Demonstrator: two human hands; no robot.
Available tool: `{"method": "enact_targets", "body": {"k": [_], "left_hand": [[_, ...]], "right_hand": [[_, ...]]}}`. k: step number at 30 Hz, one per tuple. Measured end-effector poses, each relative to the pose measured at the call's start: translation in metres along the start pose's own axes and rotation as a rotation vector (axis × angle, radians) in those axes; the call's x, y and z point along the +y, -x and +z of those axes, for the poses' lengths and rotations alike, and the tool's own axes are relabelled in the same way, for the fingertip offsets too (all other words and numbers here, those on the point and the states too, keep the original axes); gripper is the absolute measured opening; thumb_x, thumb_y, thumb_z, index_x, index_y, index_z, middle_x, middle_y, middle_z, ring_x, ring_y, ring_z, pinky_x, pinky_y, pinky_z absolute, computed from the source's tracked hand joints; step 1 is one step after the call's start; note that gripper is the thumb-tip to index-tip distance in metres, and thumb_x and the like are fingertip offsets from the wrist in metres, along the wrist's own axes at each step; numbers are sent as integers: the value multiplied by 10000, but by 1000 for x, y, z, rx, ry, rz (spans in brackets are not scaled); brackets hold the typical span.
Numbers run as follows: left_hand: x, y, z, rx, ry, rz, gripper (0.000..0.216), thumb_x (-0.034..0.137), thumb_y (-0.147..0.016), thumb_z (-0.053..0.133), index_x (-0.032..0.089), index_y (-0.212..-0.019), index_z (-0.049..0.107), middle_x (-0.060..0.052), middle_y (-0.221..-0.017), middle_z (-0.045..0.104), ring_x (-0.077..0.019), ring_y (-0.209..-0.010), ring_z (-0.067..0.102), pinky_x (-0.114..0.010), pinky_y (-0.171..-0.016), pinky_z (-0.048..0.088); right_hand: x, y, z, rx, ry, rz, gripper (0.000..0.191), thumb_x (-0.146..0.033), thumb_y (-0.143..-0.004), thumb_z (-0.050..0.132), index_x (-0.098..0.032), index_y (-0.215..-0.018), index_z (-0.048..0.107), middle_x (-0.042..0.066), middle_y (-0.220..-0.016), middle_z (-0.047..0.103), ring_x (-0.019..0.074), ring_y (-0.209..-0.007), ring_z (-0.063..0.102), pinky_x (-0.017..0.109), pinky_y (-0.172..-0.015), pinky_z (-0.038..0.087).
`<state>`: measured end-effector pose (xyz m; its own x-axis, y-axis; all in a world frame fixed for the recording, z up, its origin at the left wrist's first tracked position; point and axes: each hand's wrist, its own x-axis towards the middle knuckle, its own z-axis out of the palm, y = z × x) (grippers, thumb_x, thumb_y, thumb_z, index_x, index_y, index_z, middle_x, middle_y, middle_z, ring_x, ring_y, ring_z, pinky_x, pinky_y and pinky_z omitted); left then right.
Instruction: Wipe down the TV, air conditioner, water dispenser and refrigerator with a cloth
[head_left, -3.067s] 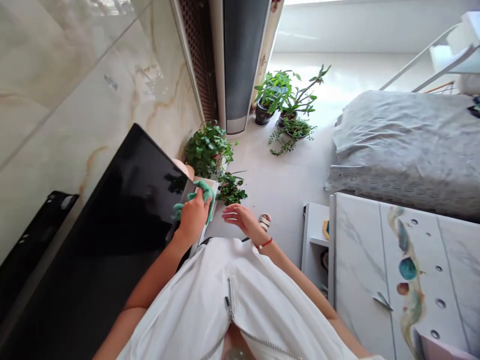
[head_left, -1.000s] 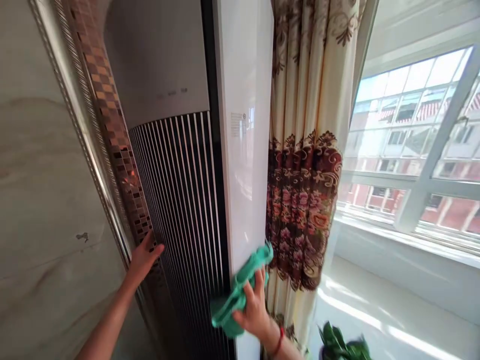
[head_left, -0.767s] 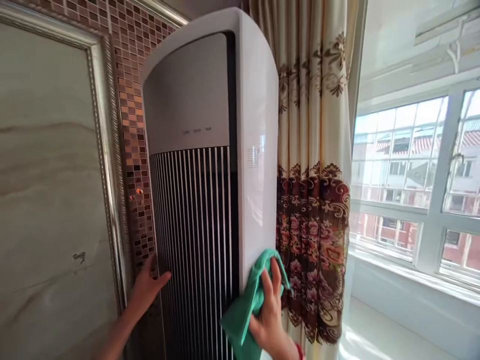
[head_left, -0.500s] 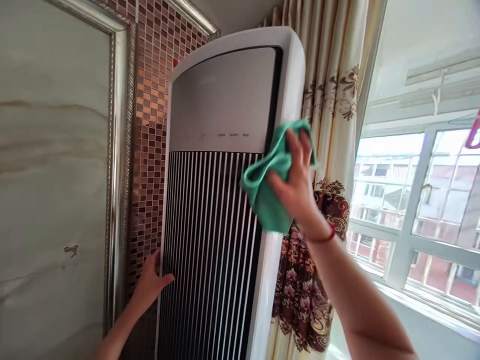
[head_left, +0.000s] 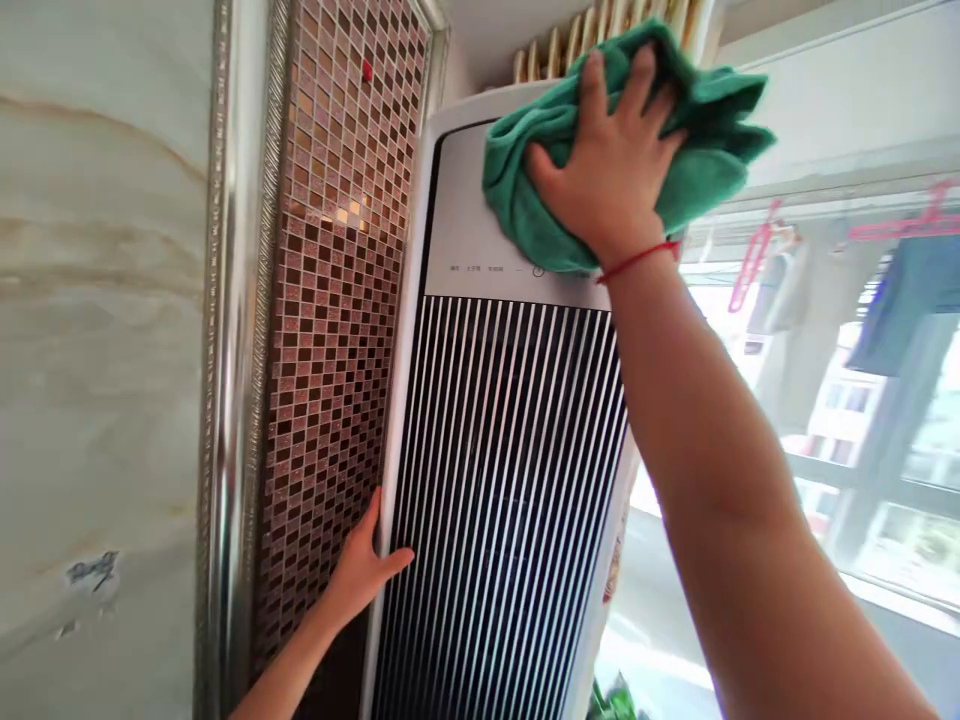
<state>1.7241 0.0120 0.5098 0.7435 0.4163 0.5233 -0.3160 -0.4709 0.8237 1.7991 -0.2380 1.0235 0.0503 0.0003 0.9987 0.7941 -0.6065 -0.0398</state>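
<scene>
**Cloth climbs to the crown of the air conditioner**

Half a second ago the right hand held the cloth against the upper right edge of the unit; since then it has risen, and the right hand [head_left: 611,160] presses the green cloth [head_left: 697,150] over the top corner of the floor-standing air conditioner [head_left: 517,480], at about 1 o'clock in the head view. Its fingers are spread flat across the bunched fabric, pinning it to the cabinet rather than closing round it, and folds of cloth stick out toward 3 o'clock past the unit's edge. A red string bracelet [head_left: 637,260] circles the wrist, just above the line where the grey display panel [head_left: 469,230] meets the vertical grille slats [head_left: 510,500].

The left hand [head_left: 364,575] has stayed on the unit's left side, at about 7 o'clock. It lies open, palm against the white left edge, with the thumb reaching onto the slats, and grasps nothing.

At 9 o'clock from the unit runs a strip of brown mosaic tile [head_left: 337,300], then a silver moulding [head_left: 240,350] and a marble wall panel [head_left: 97,350]. A window [head_left: 885,440] fills the 3 o'clock side, with pink hangers [head_left: 757,255] above it.
</scene>
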Motion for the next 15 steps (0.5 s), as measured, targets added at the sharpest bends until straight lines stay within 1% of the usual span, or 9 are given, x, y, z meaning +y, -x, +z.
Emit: {"method": "enact_targets", "body": {"k": [2, 3, 4, 7, 9, 11, 12, 14, 15], "left_hand": [[-2, 0, 4, -19, 34, 38, 1004, 591, -937, 777, 332, -1793, 319, -175, -1755, 473, -410, -1454, 666, -567, -1058, 673], [-2, 0, 6, -30, 53, 36, 1005, 582, -939, 779, 344, -1795, 308, -168, -1764, 463, -404, -1465, 658, -561, -1073, 668], [-1, 0, 8, -41, 66, 18, 1021, 578, -932, 784, 338, -1797, 298, -166, -1773, 451, -407, -1496, 631, -576, -1120, 643], [6, 0, 15, -60, 89, -89, 1123, 605, -886, 780, 232, -1803, 250, -192, -1810, 376, -436, -1617, 483, -657, -1295, 475], [11, 0, 18, -57, 111, -134, 1173, 615, -842, 773, 160, -1788, 250, -212, -1823, 339, -432, -1673, 386, -657, -1372, 354], [14, 0, 21, -27, 127, -144, 1163, 604, -801, 777, 144, -1757, 301, -213, -1814, 361, -415, -1692, 352, -638, -1406, 285], [16, 0, 21, -5, 128, -142, 1143, 595, -782, 784, 151, -1736, 339, -212, -1801, 390, -412, -1688, 363, -635, -1411, 272], [18, 0, 21, 34, 125, -132, 1102, 581, -758, 794, 163, -1698, 399, -208, -1775, 441, -413, -1671, 398, -635, -1412, 270], [18, 1, 20, 46, 122, -127, 1090, 580, -753, 797, 162, -1686, 417, -208, -1770, 449, -415, -1664, 411, -633, -1409, 279]], "right_hand": [[-38, 5, 5, -67, 149, -9, 952, -505, -1001, 756, -132, -1776, 350, 203, -1861, 204, 551, -1697, 202, 854, -1266, 63], [-54, 7, 9, -99, 216, -29, 952, -507, -1016, 740, -129, -1785, 326, 216, -1862, 186, 539, -1698, 210, 854, -1267, 69], [-68, 8, 15, -127, 273, -61, 946, -526, -1033, 714, -129, -1791, 311, 221, -1863, 174, 532, -1700, 208, 850, -1269, 68], [-102, 17, 38, -252, 393, -168, 933, -563, -1067, 663, -124, -1795, 280, 198, -1877, 120, 508, -1710, 193, 835, -1278, 15], [-118, 28, 52, -351, 381, -254, 882, -508, -1055, 714, -117, -1753, 342, 118, -1889, 140, 444, -1727, 198, 782, -1306, -52], [-125, 42, 58, -466, 352, -345, 772, -432, -1048, 744, -120, -1684, 437, 39, -1871, 251, 376, -1746, 181, 705, -1338, -99], [-124, 47, 57, -518, 335, -387, 736, -419, -1045, 746, -133, -1664, 468, 12, -1857, 293, 351, -1754, 167, 658, -1363, -99], [-109, 55, 44, -580, 315, -441, 762, -431, -1043, 739, -156, -1695, 458, -1, -1854, 302, 338, -1763, 148, 606, -1409, -66], [-95, 58, 34, -574, 306, -455, 787, -451, -1040, 736, -176, -1718, 447, 8, -1864, 275, 348, -1764, 148, 611, -1426, -37]]}}
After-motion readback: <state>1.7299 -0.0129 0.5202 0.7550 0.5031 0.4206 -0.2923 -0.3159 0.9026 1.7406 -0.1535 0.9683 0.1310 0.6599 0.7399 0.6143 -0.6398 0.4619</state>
